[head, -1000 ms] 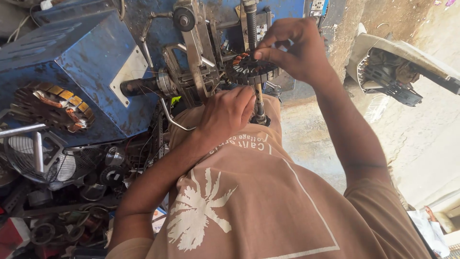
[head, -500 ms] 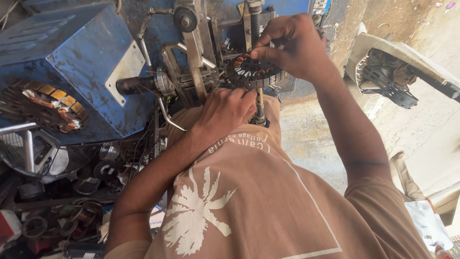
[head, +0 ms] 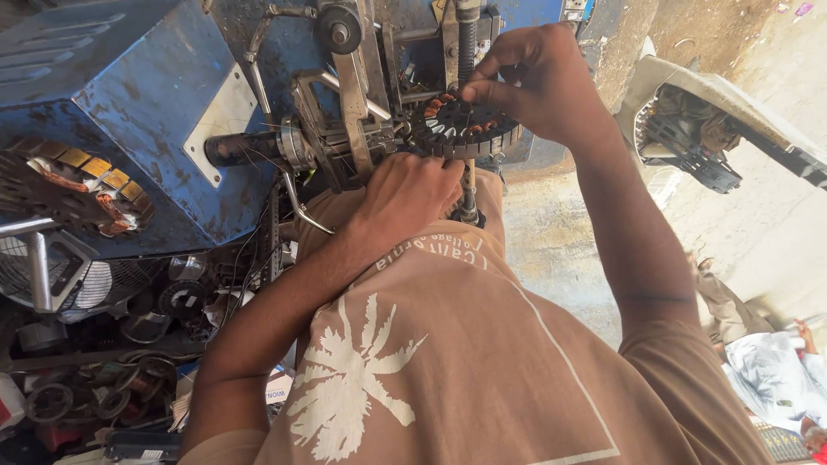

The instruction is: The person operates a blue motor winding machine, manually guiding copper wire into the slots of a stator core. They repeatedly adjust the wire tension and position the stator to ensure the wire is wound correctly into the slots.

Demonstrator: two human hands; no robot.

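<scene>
Head view: a blue winding machine [head: 129, 95] fills the upper left. A round black stator [head: 461, 129] with copper coils sits on its upright shaft, at its right side. The right hand [head: 534, 82] pinches the stator's top edge with curled fingers; the left hand [head: 409, 194] cups its underside, fingers closed against it.

This is a small repair workshop for electric motors, partly open to the street. At 11 o'clock stands a worn blue machine [head: 112, 103] with a metal arm and pulley [head: 338, 30]. A wound stator [head: 461, 127] sits on it at 12 o'clock. At 9 o'clock lies another stator with copper coils [head: 82, 185]. At 8 o'clock there is a fan grille [head: 77, 284] and a heap of old rings and parts [head: 95, 392]. At 2 o'clock lies an opened fan housing [head: 698, 129] on dusty concrete ground [head: 551, 250].
</scene>
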